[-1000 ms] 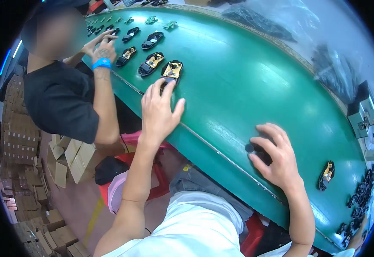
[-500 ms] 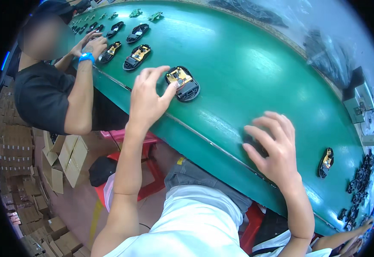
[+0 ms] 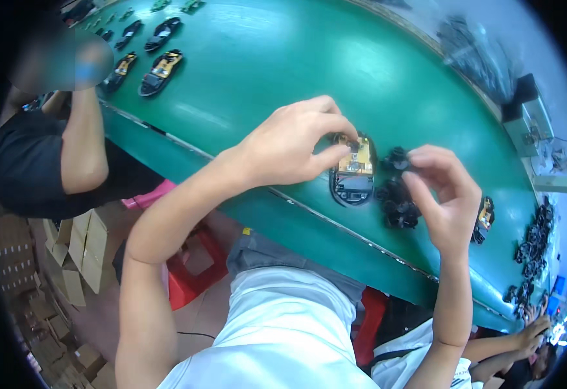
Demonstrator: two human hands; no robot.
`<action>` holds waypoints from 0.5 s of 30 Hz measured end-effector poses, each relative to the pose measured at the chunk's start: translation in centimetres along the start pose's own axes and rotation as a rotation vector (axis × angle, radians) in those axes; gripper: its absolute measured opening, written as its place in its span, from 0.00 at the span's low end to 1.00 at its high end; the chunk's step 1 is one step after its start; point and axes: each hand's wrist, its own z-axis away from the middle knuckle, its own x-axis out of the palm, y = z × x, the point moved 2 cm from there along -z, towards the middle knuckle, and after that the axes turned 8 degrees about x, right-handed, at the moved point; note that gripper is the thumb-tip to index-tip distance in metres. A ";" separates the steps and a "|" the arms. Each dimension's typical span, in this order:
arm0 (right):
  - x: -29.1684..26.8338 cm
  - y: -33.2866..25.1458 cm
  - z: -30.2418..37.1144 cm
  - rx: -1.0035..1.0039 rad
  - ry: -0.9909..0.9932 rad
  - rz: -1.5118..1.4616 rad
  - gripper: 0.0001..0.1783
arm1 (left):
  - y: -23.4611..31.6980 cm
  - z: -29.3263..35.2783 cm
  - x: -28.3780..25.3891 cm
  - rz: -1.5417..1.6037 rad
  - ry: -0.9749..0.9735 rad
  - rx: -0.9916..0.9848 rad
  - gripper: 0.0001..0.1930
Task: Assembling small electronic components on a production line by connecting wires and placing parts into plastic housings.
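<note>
My left hand point(image 3: 300, 139) is closed on the upper end of an open computer mouse base point(image 3: 353, 183), thumb and fingers at its yellow circuit board. The black mouse base lies on the green table in front of me. Just to its right is a small heap of black parts point(image 3: 398, 206). My right hand point(image 3: 449, 191) bends over that heap, thumb and forefinger pinching a small black part point(image 3: 397, 159) at its far end. The part's exact kind is blurred.
More mouse bases point(image 3: 161, 72) lie at the far left, with green circuit boards beyond. Another mouse base point(image 3: 484, 220) sits right of my right hand, near a long pile of black parts point(image 3: 533, 249). A co-worker's arm point(image 3: 84, 142) is at left. Cardboard boxes point(image 3: 89, 243) stand below.
My left hand has moved right with the mouse base. My right hand's fingers have come together at a black part, and a small heap of black parts now shows beside it.
</note>
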 end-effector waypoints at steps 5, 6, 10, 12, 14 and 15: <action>0.4 1.0 -0.3 0.030 -0.016 -0.089 0.10 | -0.3 -2.6 1.9 0.024 -0.067 0.144 0.10; 0.7 1.1 -0.3 0.066 -0.011 -0.139 0.10 | -0.4 -2.7 2.3 0.031 -0.057 0.157 0.09; 0.8 1.0 -0.2 0.201 0.049 -0.184 0.10 | -0.4 -3.6 3.3 0.084 0.003 0.197 0.09; 0.7 1.1 -0.1 0.156 0.031 -0.176 0.13 | -0.4 -3.6 3.6 0.091 0.171 0.315 0.09; 0.6 1.8 -0.3 0.085 0.004 -0.148 0.14 | 0.3 -3.8 3.6 0.115 0.204 0.323 0.10; 0.6 2.0 -0.4 0.002 -0.021 -0.121 0.16 | 0.7 -3.7 3.5 0.129 0.242 0.337 0.10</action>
